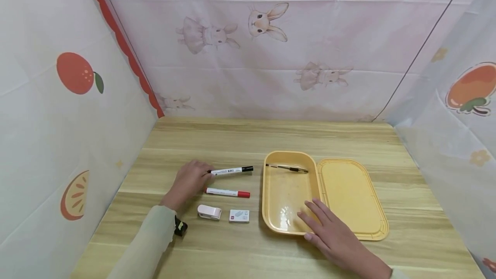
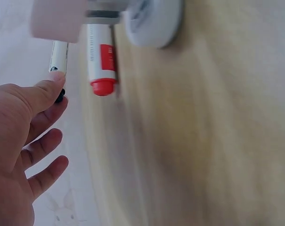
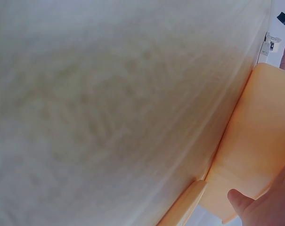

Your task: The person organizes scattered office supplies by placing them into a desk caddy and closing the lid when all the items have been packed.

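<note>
My left hand (image 1: 191, 179) pinches the end of a white marker with a black cap (image 1: 232, 170) between thumb and index finger, its other fingers spread in the left wrist view. Just nearer lies a white marker with a red cap (image 1: 227, 192). A pale pink stapler (image 1: 209, 212) and a small white box of staples (image 1: 239, 216) sit below it. My right hand (image 1: 336, 238), fingers extended, is at the near right corner of a yellow plastic box (image 1: 267, 210). Inside that box a black pen (image 1: 287, 168) lies near the far end.
The box's yellow lid (image 1: 350, 197) lies flat, opened out to the right. Wood-grain table (image 1: 217, 137) runs beneath everything. Printed cloth (image 1: 217, 85) hangs at the back and both sides. A black wrist device (image 1: 180, 226) sits at my left sleeve.
</note>
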`<action>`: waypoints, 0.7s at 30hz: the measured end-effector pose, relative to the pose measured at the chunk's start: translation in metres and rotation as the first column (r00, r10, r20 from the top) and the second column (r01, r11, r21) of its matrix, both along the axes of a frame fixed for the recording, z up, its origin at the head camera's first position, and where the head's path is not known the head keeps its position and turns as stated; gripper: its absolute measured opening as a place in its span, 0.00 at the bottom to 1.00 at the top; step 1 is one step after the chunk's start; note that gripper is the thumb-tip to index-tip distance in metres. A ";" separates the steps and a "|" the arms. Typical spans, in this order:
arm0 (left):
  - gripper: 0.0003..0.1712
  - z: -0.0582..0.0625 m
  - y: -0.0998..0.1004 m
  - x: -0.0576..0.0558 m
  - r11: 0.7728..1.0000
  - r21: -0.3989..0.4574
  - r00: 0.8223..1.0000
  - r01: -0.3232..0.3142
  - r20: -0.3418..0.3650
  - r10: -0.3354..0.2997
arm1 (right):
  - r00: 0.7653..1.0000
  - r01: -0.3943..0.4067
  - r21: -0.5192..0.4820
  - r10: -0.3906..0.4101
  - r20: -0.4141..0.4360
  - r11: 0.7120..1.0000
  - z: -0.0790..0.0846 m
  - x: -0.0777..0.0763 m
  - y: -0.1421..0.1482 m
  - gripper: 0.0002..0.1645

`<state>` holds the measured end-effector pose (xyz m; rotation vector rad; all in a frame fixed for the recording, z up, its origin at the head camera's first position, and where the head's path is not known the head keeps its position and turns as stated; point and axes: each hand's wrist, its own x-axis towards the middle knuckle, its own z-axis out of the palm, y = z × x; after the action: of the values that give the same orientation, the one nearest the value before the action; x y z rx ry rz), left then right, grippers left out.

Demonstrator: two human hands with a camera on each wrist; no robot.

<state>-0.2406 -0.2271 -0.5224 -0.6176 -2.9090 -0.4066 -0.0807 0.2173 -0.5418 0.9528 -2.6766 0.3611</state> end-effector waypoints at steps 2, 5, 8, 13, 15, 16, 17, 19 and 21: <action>0.13 0.004 0.002 0.000 1.000 -0.001 1.000 -0.007 -0.006 0.007 | 1.000 -0.002 -0.002 0.002 -0.003 1.000 0.000 0.001 0.000 0.31; 0.14 0.010 0.006 0.001 1.000 -0.018 1.000 -0.004 -0.010 0.003 | 1.000 -0.003 -0.004 0.003 -0.003 1.000 0.000 0.001 0.001 0.32; 0.15 0.017 0.013 0.001 0.999 -0.030 1.000 0.009 -0.017 -0.010 | 1.000 -0.002 -0.007 0.002 0.000 1.000 0.001 0.001 0.001 0.32; 0.14 0.025 0.023 0.001 0.999 -0.010 0.999 0.032 -0.033 -0.033 | 1.000 -0.005 -0.008 0.004 -0.010 1.000 0.002 0.000 0.001 0.32; 0.13 0.028 0.026 0.000 0.999 -0.004 0.998 0.040 -0.040 -0.040 | 1.000 -0.006 -0.008 0.006 -0.009 1.000 0.002 0.000 0.001 0.32; 0.13 0.030 0.028 0.000 0.999 -0.004 0.998 0.042 -0.043 -0.043 | 1.000 -0.007 -0.008 0.007 -0.007 1.000 0.002 0.000 0.001 0.32; 0.13 0.031 0.030 0.000 0.999 -0.005 0.998 0.046 -0.049 -0.046 | 1.000 -0.007 -0.008 0.007 -0.004 1.000 0.002 0.000 0.001 0.33; 0.13 0.034 0.032 -0.001 0.999 -0.006 0.997 0.048 -0.053 -0.048 | 1.000 -0.006 -0.006 0.006 0.003 1.000 0.002 0.000 0.001 0.33; 0.13 0.036 0.035 -0.001 0.998 -0.011 0.996 0.054 -0.064 -0.054 | 1.000 -0.003 -0.011 0.003 0.011 1.000 0.002 0.001 0.001 0.33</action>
<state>-0.2413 -0.1918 -0.4862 -0.6990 -2.8404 -0.3721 -0.0802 0.2186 -0.5402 0.9548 -2.6807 0.3821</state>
